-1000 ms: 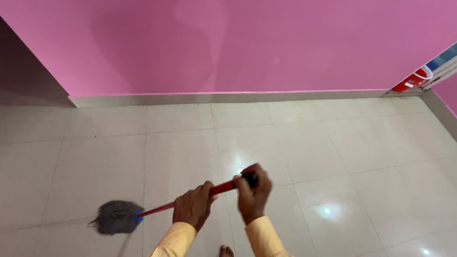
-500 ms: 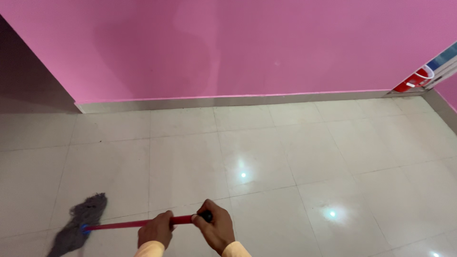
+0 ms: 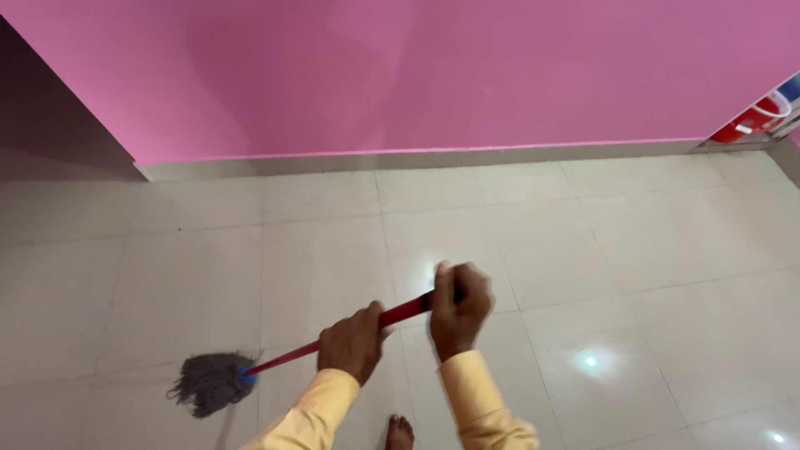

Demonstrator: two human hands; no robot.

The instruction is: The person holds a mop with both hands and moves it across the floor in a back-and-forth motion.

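One mop: one red handle, one grey string head with one blue collar. Two hands on that handle, one left hand and one right hand, each with one pale orange sleeve; one bare foot at the lower edge. One pink wall, one grey skirting strip, one pale tiled floor, one red bucket in the far right corner, three bright light reflections on the tiles.
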